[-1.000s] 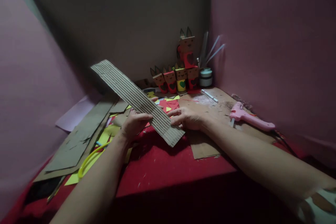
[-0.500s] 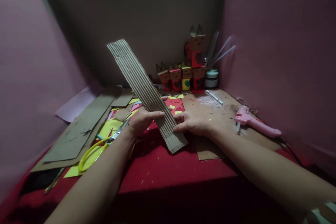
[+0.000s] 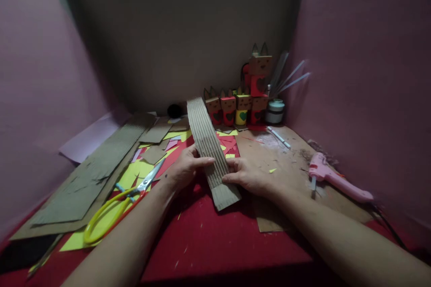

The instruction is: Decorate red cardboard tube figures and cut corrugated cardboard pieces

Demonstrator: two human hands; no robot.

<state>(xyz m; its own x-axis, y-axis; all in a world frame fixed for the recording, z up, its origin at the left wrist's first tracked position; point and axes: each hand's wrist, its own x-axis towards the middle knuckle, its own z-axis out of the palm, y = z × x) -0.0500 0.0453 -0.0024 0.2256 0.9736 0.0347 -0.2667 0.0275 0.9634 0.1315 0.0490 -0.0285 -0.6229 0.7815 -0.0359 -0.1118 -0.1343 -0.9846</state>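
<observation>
A strip of ridged corrugated cardboard [image 3: 206,139] is held up over the table, its far end curving away from me. My left hand [image 3: 190,163] grips the strip's left edge, thumb lying on the ridged face and the other fingers hidden behind. On the right edge, a little lower, my right hand [image 3: 244,175] pinches it between thumb and fingers. The strip's near end juts out below both hands. Close to my left forearm lie scissors [image 3: 111,210] with yellow and red handles, resting on yellow paper [image 3: 136,174].
Cardboard sheets [image 3: 81,179] lie at left. Small cardboard animal figures [image 3: 228,105] stand at the back beside a jar [image 3: 275,111] and clear glue sticks [image 3: 292,74]. A pink glue gun [image 3: 336,179] and a white marker [image 3: 279,137] rest on a cardboard mat [image 3: 259,157] at right.
The strip has tipped more upright, and its far end has come down and to the right, bending into a curve. Both hands keep hold of it. The view has shifted slightly.
</observation>
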